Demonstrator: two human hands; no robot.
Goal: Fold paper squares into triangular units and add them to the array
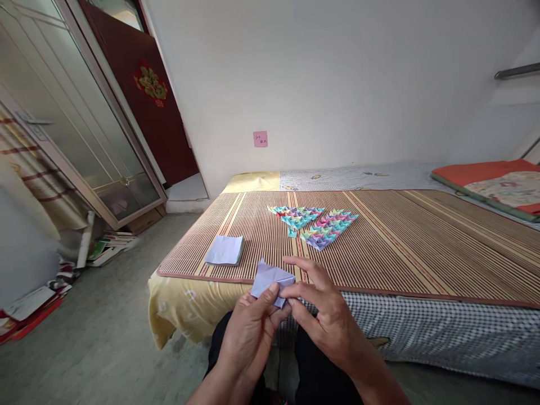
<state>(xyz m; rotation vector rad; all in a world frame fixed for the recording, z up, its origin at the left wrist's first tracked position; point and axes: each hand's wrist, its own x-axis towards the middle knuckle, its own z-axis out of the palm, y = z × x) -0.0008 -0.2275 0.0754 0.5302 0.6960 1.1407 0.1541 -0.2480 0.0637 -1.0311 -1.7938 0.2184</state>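
A pale lavender folded paper [270, 279] is held above my lap, just in front of the bed's edge. My left hand [250, 333] pinches its lower side with thumb and fingers. My right hand [324, 315] pinches its right edge with thumb and middle fingers, the index finger stretched out over it. On the striped bamboo mat [422, 242] lies a stack of lavender paper squares [225, 250] to the left. Farther back are two flat assemblies of colourful folded paper units [314, 224].
The mat covers a low bed with a yellow sheet [181, 304] and a checked sheet [442, 332]. An orange cushion [493, 183] lies at the far right. Books and papers [105, 247] litter the floor at left, near a glass door [76, 129]. A pink note [260, 139] is stuck on the wall.
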